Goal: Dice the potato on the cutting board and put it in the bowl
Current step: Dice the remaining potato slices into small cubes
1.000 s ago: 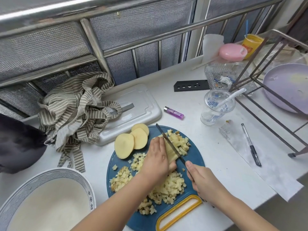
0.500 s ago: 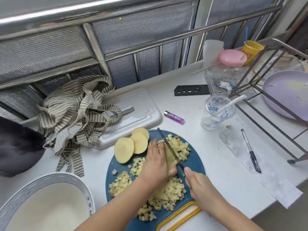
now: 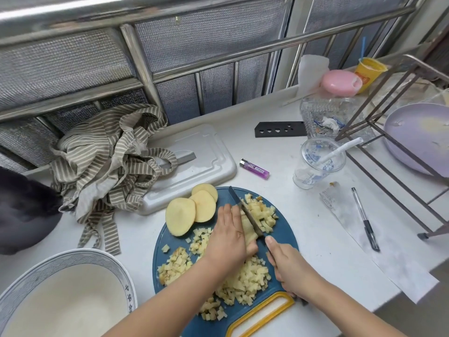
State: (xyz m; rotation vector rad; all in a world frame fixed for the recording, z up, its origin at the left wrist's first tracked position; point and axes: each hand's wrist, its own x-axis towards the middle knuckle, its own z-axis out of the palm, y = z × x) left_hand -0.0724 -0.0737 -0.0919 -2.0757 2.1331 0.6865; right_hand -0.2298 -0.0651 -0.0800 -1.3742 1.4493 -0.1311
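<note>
With the left hand (image 3: pixel 229 235) clamped over the potato strips (image 3: pixel 249 231) and the right hand (image 3: pixel 289 271) gripping the knife (image 3: pixel 245 210), keep fingertips tucked back from the blade, apparently just beside them.

Soft, even daylight lights the counter (image 3: pixel 303 222); shadows are faint. The wide lens bows the glaring railing (image 3: pixel 73 12) along the top edge.

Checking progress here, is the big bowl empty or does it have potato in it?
Empty, as far as visible: the bowl has a bare white inside; the diced potato all lies on the cutting board.
</note>
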